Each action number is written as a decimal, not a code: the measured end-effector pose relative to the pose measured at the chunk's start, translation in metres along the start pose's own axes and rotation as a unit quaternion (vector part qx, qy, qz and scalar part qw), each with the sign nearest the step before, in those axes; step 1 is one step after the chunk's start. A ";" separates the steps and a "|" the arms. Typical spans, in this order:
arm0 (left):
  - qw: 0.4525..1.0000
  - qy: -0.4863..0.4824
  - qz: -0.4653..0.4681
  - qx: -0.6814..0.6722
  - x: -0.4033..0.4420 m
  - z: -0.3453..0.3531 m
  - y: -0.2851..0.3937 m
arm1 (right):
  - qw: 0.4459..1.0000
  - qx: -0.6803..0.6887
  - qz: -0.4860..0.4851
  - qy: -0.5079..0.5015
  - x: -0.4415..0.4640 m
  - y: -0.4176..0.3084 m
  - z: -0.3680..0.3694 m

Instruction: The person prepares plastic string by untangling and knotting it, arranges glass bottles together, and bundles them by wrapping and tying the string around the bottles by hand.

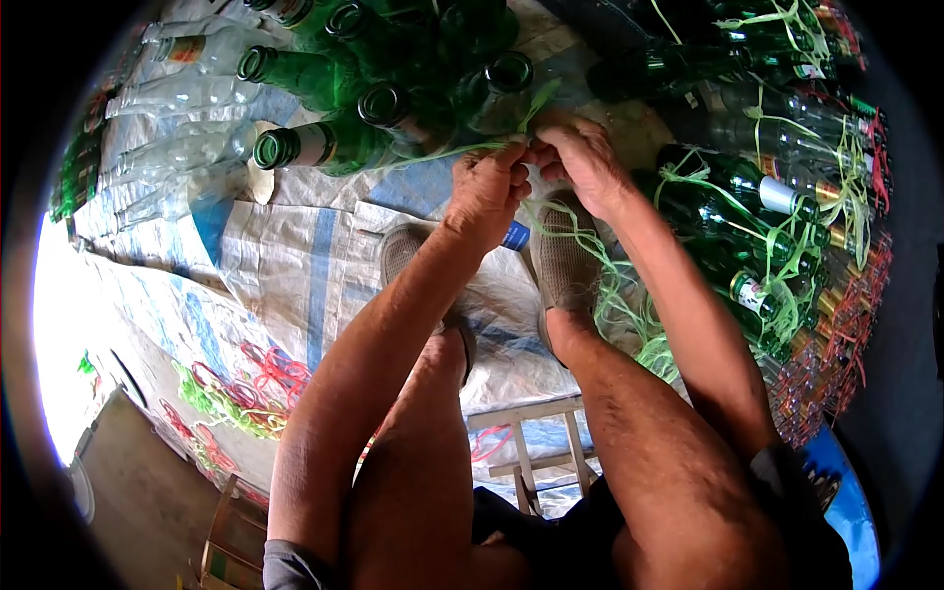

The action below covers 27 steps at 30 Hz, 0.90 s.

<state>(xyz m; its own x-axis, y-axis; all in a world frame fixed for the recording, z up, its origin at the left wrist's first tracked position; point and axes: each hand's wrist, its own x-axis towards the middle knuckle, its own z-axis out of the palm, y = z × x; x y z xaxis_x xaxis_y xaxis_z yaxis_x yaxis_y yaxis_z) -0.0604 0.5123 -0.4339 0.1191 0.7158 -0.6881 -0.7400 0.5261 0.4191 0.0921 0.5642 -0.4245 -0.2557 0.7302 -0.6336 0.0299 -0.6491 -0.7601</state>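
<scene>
From my remote view, the widest thing is a striped woven sheet spread under the green bottle cluster, which I take as my landmark. To the cluster's right lies a tall stack of tied bottles; to its left, a row of clear bottles. The cluster's mouths face my camera, and a thin green cord runs along its near edge.

Just beside that edge, I see the left hand with its fingers curled closed, pinching the cord. Next to it, the right hand has bent fingertips close against the left's; I cannot tell what they grip.

I'd judge the cluster heavy, hard, slick and breakable, best held low around the bodies, not by one neck. The cord looks light, limp and prone to slip, so I'd pinch it close to the glass.
</scene>
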 end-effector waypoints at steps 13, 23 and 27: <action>0.999 0.009 -0.044 0.005 0.000 0.007 0.010 | 0.989 0.145 0.000 -0.036 0.010 0.019 0.002; 0.995 0.077 -0.064 0.029 0.005 0.010 0.012 | 0.976 0.212 0.003 -0.048 0.007 0.022 0.009; 0.992 0.080 -0.083 0.048 0.006 0.008 0.013 | 0.989 0.144 0.015 -0.026 0.002 0.020 0.005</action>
<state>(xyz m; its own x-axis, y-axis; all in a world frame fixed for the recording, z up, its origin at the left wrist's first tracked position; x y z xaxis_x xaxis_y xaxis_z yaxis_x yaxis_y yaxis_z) -0.0646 0.5273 -0.4283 0.1220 0.5383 -0.8339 -0.6519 0.6770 0.3417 0.0872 0.5518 -0.4400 -0.3090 0.7031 -0.6404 -0.2374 -0.7091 -0.6640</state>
